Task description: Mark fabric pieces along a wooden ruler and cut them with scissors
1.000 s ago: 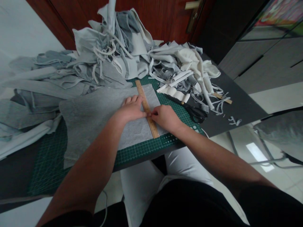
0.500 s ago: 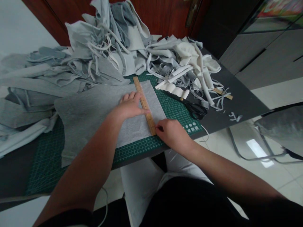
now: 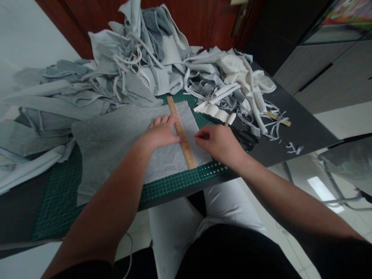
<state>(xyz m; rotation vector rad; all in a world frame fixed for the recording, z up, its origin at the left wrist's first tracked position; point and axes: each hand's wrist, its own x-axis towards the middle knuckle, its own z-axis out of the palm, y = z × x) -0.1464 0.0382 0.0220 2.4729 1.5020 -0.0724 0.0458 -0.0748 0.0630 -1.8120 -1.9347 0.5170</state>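
A flat piece of grey fabric lies over a green cutting mat. Across the fabric's right part runs a wooden ruler. My left hand presses down with fingers stretched out, its thumb and fingertips on the ruler and the palm over the cloth. Just right of the ruler, my right hand is closed in a pinch above the fabric strip. Whatever sits between its fingertips is too small to make out. Black-handled scissors lie beyond that hand, partly covered by it.
A large heap of grey and white cloth pieces fills the back of the dark table. Thin scraps and another wooden strip lie at the right. A chair stands beyond the table's right edge.
My right hand has moved up from the ruler's near end to beside its middle, still pinched. My left hand keeps its place on the ruler. The view has shifted slightly.
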